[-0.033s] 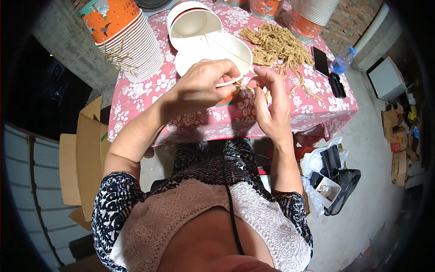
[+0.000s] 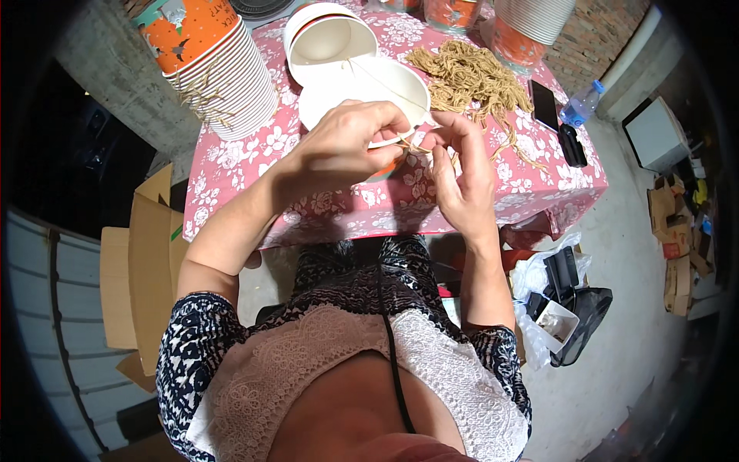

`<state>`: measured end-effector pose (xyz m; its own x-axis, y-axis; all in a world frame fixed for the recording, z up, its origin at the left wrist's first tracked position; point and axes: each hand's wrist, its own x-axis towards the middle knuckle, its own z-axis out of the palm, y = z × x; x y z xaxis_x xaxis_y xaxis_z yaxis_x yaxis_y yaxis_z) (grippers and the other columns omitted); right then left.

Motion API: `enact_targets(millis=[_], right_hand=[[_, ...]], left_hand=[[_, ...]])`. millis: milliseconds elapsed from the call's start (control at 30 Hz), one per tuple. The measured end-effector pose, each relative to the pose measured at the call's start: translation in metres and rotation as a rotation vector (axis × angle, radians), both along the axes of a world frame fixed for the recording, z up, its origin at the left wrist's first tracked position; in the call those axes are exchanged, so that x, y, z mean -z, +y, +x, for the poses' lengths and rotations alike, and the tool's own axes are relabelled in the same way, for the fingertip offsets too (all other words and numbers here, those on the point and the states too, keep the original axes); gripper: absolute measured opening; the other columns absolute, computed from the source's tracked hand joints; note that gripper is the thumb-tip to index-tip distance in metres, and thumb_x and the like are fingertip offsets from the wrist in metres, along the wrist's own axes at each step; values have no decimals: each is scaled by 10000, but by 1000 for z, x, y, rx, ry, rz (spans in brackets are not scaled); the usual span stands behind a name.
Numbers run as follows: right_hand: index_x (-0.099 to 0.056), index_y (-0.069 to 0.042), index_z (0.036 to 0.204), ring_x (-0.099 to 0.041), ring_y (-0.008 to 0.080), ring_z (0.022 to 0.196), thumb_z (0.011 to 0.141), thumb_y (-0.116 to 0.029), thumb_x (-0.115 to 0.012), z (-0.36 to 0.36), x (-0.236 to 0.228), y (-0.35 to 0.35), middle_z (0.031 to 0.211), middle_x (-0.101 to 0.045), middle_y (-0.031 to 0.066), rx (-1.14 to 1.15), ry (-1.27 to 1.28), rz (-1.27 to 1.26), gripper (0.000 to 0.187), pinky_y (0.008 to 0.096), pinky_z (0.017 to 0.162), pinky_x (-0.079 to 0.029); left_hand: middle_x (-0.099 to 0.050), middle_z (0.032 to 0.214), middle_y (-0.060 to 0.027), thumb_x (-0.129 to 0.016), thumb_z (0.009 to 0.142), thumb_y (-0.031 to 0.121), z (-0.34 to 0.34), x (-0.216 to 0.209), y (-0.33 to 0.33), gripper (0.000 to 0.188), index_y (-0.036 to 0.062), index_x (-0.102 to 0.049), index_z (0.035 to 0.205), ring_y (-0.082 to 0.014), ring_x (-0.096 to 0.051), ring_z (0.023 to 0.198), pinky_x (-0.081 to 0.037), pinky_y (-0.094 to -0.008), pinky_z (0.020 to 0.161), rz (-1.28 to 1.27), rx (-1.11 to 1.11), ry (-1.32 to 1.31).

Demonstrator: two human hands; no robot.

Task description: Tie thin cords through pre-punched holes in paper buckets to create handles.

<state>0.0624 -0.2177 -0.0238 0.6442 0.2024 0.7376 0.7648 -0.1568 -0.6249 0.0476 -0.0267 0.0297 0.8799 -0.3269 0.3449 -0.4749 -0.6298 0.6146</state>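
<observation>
A white-lined paper bucket [image 2: 396, 81] with an orange outside lies tipped on the table in front of me, its mouth facing up toward me. A strand of tan twine [image 2: 382, 82] runs across its opening to the near rim. There my left hand [image 2: 350, 138] is closed in a pinch on the twine, against the rim's near edge. Just to the right, my right hand [image 2: 464, 173] pinches the twine's loose end between thumb and fingers. The fingertips partly hide the twine between the hands. A tangled pile of tan twine [image 2: 469, 77] lies beyond my right hand.
Nested buckets [image 2: 231, 92] with twine on their sides stand at left; another bucket [image 2: 331, 38] lies behind. More stacked buckets [image 2: 531, 31], a phone [image 2: 544, 104], a black case [image 2: 572, 145] and a bottle [image 2: 583, 104] are at right. Cardboard [image 2: 154, 269] stands beside the flowered tablecloth [image 2: 223, 185].
</observation>
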Motion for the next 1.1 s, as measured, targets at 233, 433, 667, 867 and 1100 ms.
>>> enact_targets(millis=[233, 433, 667, 867, 1100], right_hand=[[-433, 16, 1344, -547, 67, 863, 959, 30, -526, -4, -18, 5, 954, -580, 34, -185, 241, 46, 397, 212, 781, -459], [-403, 29, 1365, -550, 83, 889, 960, 20, -529, -5, -16, 8, 960, -578, 47, -201, 215, 203, 424, 224, 801, -463], [-372, 33, 1408, -512, 90, 858, 952, 23, -529, -5, -25, 6, 944, -556, 50, -344, 172, 315, 482, 225, 810, -433], [-427, 37, 1369, -527, 104, 893, 954, -14, -562, 5, -24, -1, 972, -569, 57, -484, 196, 453, 439, 239, 834, -451], [-550, 48, 1220, -521, 66, 849, 964, -29, -556, 16, -21, -7, 963, -585, 25, -547, 366, 664, 267, 200, 765, -438]], left_hand=[[-640, 827, -88, -707, 788, 105, 2, 8, -4, 137, 31, -631, 874, -261, -628, 796, -415, -453, 988, 96, 138, -404], [-618, 744, -79, -638, 829, 96, -3, 17, -2, 82, 35, -611, 782, -259, -636, 765, -394, -526, 1013, 118, 111, -469], [-616, 697, -96, -634, 825, 90, -3, 20, -2, 108, 32, -600, 740, -283, -621, 684, -427, -493, 955, 84, 101, -447], [-613, 661, -104, -642, 805, 72, -3, 15, -2, 73, 26, -611, 757, -301, -573, 605, -435, -413, 825, 91, 131, -365], [-589, 672, -132, -662, 803, 47, -2, 11, 5, 75, 10, -597, 800, -326, -593, 651, -431, -457, 987, 232, 109, -129]])
